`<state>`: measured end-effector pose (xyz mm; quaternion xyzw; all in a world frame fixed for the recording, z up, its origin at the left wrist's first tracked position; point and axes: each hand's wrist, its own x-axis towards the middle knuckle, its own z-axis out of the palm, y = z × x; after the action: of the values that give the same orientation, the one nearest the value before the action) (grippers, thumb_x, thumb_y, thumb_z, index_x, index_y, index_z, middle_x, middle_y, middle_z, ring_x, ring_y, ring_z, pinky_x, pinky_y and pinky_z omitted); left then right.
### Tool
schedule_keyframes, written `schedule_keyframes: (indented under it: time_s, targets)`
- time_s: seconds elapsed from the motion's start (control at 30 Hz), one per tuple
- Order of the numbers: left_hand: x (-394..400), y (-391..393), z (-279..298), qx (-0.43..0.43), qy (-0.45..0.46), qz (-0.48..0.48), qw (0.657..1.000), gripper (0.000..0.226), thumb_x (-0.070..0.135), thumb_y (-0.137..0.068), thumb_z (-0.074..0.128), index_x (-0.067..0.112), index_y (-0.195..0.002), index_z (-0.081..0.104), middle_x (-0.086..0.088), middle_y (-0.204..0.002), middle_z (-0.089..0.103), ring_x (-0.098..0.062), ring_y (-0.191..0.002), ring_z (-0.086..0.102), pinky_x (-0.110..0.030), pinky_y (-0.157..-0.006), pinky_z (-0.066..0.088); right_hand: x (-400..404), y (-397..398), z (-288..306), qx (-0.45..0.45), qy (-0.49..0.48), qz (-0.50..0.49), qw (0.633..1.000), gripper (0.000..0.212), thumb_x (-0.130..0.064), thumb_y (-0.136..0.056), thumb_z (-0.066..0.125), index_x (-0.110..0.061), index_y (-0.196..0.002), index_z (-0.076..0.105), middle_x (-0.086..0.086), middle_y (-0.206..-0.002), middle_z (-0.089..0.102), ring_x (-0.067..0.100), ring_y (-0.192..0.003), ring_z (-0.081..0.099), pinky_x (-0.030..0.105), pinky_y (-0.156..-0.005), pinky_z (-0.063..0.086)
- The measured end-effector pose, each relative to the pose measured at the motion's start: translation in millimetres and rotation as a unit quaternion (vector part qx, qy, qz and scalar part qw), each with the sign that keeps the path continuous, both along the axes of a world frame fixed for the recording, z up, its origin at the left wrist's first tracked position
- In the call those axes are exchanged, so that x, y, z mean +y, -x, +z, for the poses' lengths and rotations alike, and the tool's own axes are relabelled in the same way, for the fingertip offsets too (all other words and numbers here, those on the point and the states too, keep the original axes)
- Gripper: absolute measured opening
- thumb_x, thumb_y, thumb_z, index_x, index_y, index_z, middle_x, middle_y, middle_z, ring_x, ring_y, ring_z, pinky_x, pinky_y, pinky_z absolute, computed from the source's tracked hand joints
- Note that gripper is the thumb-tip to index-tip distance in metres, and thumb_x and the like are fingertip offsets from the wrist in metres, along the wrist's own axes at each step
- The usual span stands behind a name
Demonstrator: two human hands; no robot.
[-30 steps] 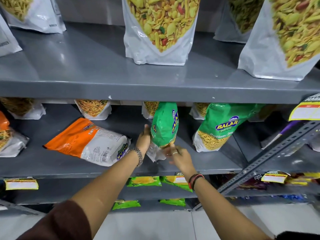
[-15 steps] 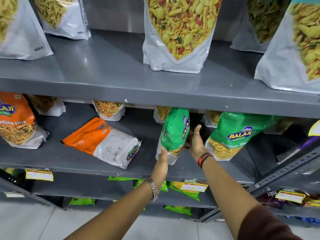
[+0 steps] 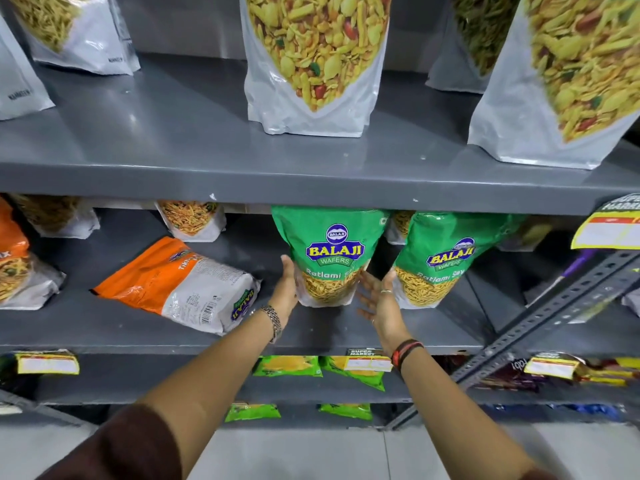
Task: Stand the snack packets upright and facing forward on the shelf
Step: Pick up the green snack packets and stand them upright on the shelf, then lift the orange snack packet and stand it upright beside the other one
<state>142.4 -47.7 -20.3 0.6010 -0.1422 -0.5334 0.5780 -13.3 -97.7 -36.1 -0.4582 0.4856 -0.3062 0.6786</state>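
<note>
Two hands (image 3: 285, 292) flanking green packet (image 3: 329, 251) (now front-facing)

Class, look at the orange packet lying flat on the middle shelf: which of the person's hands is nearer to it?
Left. The left hand is just right of the orange packet, against the upright green packet. The right hand is farther right, beyond that green packet.

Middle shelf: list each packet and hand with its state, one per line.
Centre green packet: upright, front facing out.
Right green packet: upright, leaning, front out.
Orange packet: lying flat, back label showing.
Left hand: open, against the centre green packet's side.
Right hand: open, beside it.
</note>
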Motion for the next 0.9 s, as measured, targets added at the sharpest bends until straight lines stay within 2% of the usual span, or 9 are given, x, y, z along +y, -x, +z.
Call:
schedule_keyframes:
  time_s: [0.1, 0.23, 0.37, 0.47, 0.53, 0.6, 0.67, 0.8, 0.9]
  targets:
    - [6, -7, 0, -0.013, -0.005, -0.004, 1.000, 0.071, 0.054, -0.094, 0.006, 0.012, -0.149, 0.020, -0.008, -0.158, 0.021, -0.021, -0.146, 0.023, -0.033, -0.117, 0.019, 2, 5, -4, 0.030, -0.021, 0.007, 0.999, 0.068, -0.054, -0.094, 0.011, -0.013, -0.138, 0.043, 0.013, -0.139, 0.049, 0.030, -0.124, 0.049, 0.043, -0.099, 0.040]
    - [27, -24, -5, -0.034, 0.028, 0.053, 0.998, 0.061, 0.042, -0.098, 0.025, 0.007, -0.148, 0.021, -0.011, -0.158, 0.023, -0.023, -0.145, 0.024, -0.036, -0.116, 0.024, 18, 1, -6, 0.124, -0.034, 0.087, 0.988, 0.036, -0.029, -0.095, 0.045, -0.006, -0.121, 0.055, 0.013, -0.126, 0.061, 0.029, -0.109, 0.059, 0.037, -0.084, 0.047]
    - [53, -52, 4, -0.077, 0.068, 0.167, 0.981, 0.043, 0.019, -0.097, 0.042, 0.005, -0.138, 0.040, -0.012, -0.145, 0.044, -0.022, -0.130, 0.045, -0.033, -0.106, 0.036, 36, -36, 7, 0.111, 0.016, 0.180, 0.977, 0.024, -0.019, -0.096, 0.045, -0.008, -0.112, 0.059, 0.011, -0.114, 0.065, 0.022, -0.093, 0.060, 0.035, -0.082, 0.051]
    - [74, -76, 11, -0.122, 0.062, 0.238, 0.962, 0.038, 0.010, -0.096, 0.044, 0.004, -0.133, 0.046, -0.009, -0.128, 0.053, -0.021, -0.125, 0.047, -0.031, -0.104, 0.039, 43, -76, 20, 0.090, 0.101, 0.193, 0.972, 0.022, -0.010, -0.095, 0.044, -0.007, -0.107, 0.062, 0.016, -0.112, 0.066, 0.019, -0.093, 0.059, 0.028, -0.080, 0.051]
    - [92, -99, 9, -0.144, 0.044, 0.288, 0.946, 0.037, 0.005, -0.093, 0.046, 0.000, -0.130, 0.048, -0.014, -0.130, 0.054, -0.021, -0.116, 0.049, -0.028, -0.096, 0.039, 45, -110, 25, 0.103, 0.184, 0.209, 0.955, 0.026, 0.002, -0.091, 0.042, 0.003, -0.107, 0.063, 0.022, -0.116, 0.066, 0.018, -0.097, 0.057, 0.026, -0.088, 0.046]
    - [109, -121, 3, -0.141, 0.007, 0.323, 0.936, 0.039, 0.003, -0.091, 0.049, 0.000, -0.129, 0.048, -0.017, -0.136, 0.052, -0.019, -0.111, 0.050, -0.026, -0.094, 0.037, 45, -142, 28, 0.122, 0.233, 0.223, 0.939, 0.028, 0.008, -0.087, 0.042, 0.007, -0.105, 0.064, 0.023, -0.115, 0.066, 0.016, -0.097, 0.057, 0.014, -0.088, 0.043]
    - [122, -140, -5, -0.126, -0.038, 0.344, 0.930, 0.044, 0.006, -0.086, 0.053, 0.000, -0.130, 0.048, -0.020, -0.137, 0.051, -0.029, -0.118, 0.052, -0.033, -0.100, 0.039, 42, -171, 29, 0.149, 0.256, 0.230, 0.927, 0.025, 0.004, -0.086, 0.047, 0.004, -0.103, 0.066, 0.021, -0.111, 0.069, 0.016, -0.094, 0.059, 0.005, -0.080, 0.041]
    - [137, -182, -22, -0.094, -0.182, 0.325, 0.923, 0.073, 0.029, -0.070, 0.061, -0.005, -0.132, 0.044, -0.026, -0.139, 0.046, -0.041, -0.128, 0.045, -0.045, -0.108, 0.038, 32, -237, 20, 0.274, 0.293, 0.296, 0.867, 0.025, -0.019, -0.091, 0.048, -0.004, -0.102, 0.066, 0.017, -0.114, 0.067, 0.025, -0.101, 0.062, 0.028, -0.084, 0.044]
    - [139, -204, -36, -0.016, -0.157, 0.263, 0.952, 0.056, 0.027, -0.088, 0.058, -0.006, -0.131, 0.045, -0.022, -0.122, 0.057, -0.037, -0.107, 0.058, -0.049, -0.087, 0.051, 27, -275, 12, 0.391, 0.274, 0.346, 0.808, 0.047, -0.041, -0.096, 0.034, -0.005, -0.109, 0.061, 0.019, -0.124, 0.061, 0.033, -0.114, 0.057, 0.032, -0.081, 0.041]
